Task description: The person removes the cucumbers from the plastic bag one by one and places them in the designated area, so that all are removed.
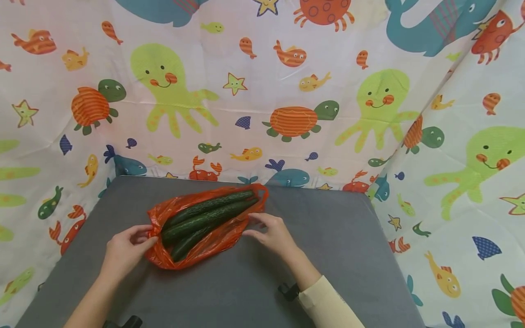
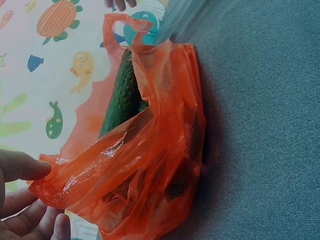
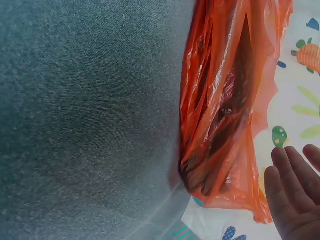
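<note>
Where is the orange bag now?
In the head view, the orange bag lies left of centre on the gray table, around cucumbers, its left end pinched by the left hand.

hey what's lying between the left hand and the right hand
The orange plastic bag, with three cucumbers inside, lies between the left hand and right hand; the head view shows it.

1. A gray, fabric-textured surface (image 1: 328, 255) spread out below, its far edge meeting a white printed cloth (image 1: 266, 91).
2. The cloth stood like walls on 3 sides: left, back and right.
3. Its back panel carried 2 lime octopuses (image 1: 176, 93), turtles (image 1: 293, 120), fish and starfish.
4. A faint crease crossed that panel.
5. Light fell softly, tinged pink on the back.
</note>
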